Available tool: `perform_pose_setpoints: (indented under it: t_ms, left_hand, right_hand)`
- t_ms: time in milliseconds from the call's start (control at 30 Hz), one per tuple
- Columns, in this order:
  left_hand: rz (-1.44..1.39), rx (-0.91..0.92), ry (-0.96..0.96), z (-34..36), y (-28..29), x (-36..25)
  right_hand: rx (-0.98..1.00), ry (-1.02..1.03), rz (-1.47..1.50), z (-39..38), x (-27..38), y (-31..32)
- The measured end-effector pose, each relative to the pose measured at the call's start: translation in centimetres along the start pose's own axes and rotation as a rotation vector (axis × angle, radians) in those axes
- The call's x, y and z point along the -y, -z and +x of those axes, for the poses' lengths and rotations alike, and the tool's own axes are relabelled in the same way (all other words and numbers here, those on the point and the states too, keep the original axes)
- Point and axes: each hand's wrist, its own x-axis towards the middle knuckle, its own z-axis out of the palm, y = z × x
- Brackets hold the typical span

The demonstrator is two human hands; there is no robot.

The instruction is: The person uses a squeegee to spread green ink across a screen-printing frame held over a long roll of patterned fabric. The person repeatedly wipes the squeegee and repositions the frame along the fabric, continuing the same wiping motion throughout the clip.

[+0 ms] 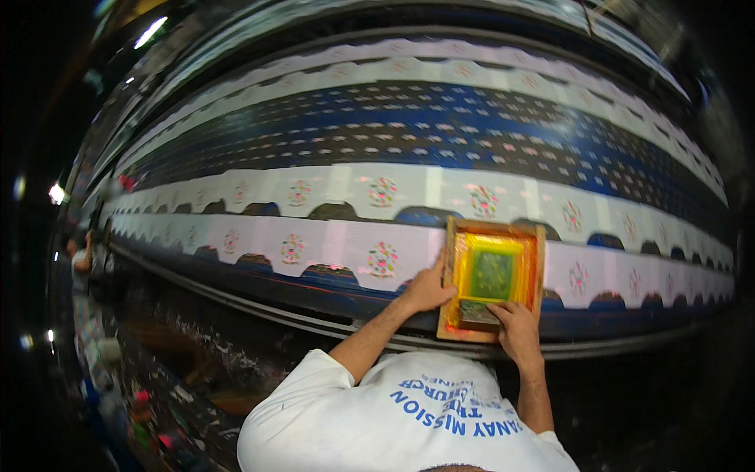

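Observation:
A wooden-rimmed screen printing frame [539, 259], with a yellow-orange mesh border and a green middle, lies over the near strip of pale fabric [330, 240]. My left hand [429, 288] grips the frame's left side, with its fingers along the wood. In my right hand [517, 325] is a dark, flat squeegee [476, 311], which rests inside the frame near its lower end. Printed floral motifs in pink, red and green, such as one motif [383, 259] left of the frame, repeat along the fabric.
The long printing table [354, 285] runs across the view, its front rail [259, 303] close to my body. Farther back lie more scalloped fabric strips [464, 71] and a dark blue patterned band [330, 118]. Another person [81, 259] stands at the far left.

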Motion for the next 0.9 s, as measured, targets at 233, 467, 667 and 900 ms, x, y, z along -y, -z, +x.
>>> perform_pose_setpoints:
  t_ms: [233, 467, 667, 900]
  left_hand:
    - [0.033, -0.087, -0.064, 0.1, -1.0, 1.6]
    - [-0.025, 0.013, 0.041, -0.5, -0.2, -1.1]
    - [-0.03, -0.007, 0.045, -0.4, 0.0, -2.2]
    - [-0.123, -0.014, 0.005, 2.0, -6.0, -8.3]
  right_hand:
    - [-0.032, -0.048, 0.021, -0.7, 0.6, -0.7]
    - [-0.014, -0.084, 0.004, -1.5, 0.6, -0.5]
    - [0.082, -0.044, -0.03, -1.1, -0.4, 0.5]
    - [0.051, -0.008, -0.014, -3.9, -7.3, 5.7]
